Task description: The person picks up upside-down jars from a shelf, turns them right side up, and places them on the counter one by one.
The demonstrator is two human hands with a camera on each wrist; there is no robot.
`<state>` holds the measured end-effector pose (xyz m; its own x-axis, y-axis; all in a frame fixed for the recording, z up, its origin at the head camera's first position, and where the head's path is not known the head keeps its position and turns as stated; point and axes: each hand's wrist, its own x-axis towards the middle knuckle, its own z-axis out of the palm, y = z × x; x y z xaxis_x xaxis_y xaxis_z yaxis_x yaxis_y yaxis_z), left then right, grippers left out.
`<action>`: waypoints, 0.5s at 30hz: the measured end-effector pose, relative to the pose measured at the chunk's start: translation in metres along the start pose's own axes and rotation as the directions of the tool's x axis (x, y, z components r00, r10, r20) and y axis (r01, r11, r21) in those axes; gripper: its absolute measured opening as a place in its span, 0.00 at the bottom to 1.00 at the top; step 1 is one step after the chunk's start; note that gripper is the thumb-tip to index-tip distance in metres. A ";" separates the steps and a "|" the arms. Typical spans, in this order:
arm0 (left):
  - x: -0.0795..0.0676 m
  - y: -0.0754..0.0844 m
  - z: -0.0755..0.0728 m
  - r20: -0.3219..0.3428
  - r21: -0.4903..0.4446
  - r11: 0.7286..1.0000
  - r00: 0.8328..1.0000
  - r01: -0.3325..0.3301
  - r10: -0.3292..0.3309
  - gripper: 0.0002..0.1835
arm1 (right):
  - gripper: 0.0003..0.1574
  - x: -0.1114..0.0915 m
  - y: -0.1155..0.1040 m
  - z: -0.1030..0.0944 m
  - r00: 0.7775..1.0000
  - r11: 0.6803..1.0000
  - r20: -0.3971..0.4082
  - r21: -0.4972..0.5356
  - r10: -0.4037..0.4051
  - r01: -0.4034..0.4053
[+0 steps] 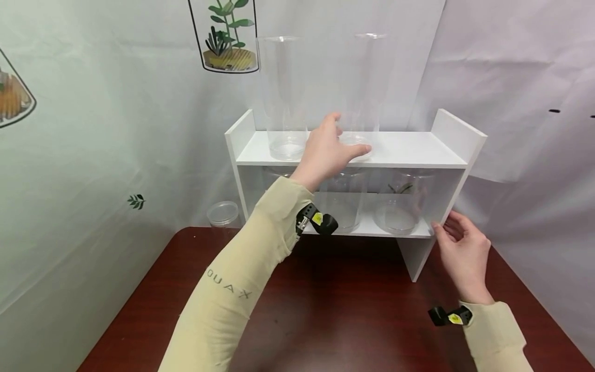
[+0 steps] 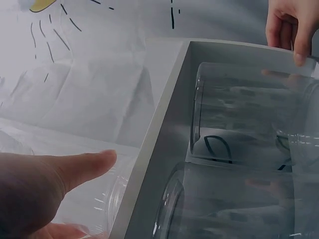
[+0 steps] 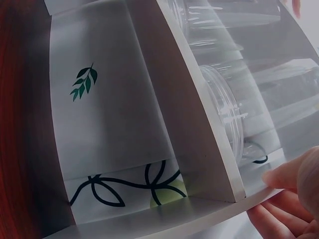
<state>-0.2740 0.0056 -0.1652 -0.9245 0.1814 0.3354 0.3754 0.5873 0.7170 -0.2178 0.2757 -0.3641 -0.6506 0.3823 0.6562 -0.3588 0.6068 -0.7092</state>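
On a white two-tier shelf [image 1: 404,142] stand clear cylindrical containers, two tall ones on the upper tier. My left hand [image 1: 327,150] is at the base of the right-hand tall container [image 1: 364,93], thumb straight across its front and fingers spread at its left side. The left-hand tall container [image 1: 285,93] stands just left of that hand. With my right hand [image 1: 465,253] I pinch the shelf's right side panel, the thumb [image 3: 286,174] at its inner edge and the curled fingers outside.
The lower tier holds clear containers [image 1: 400,212], one partly behind my left forearm. Another clear container [image 1: 223,214] stands left of the shelf. Below is a dark red-brown table [image 1: 325,320]. A pale cloth [image 1: 139,124] with printed plants hangs behind and at the sides.
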 end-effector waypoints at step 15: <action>-0.016 -0.008 -0.015 -0.021 -0.182 0.980 0.997 -0.080 0.077 0.48 | 0.22 0.000 0.001 0.000 1.000 1.000 0.001 -0.015 -0.010 0.010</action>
<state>-0.2611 -0.0135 -0.1670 -0.8910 0.2096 0.4027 0.4539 0.4174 0.7872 -0.2180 0.2765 -0.3651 -0.6472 0.3756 0.6633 -0.3553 0.6212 -0.6985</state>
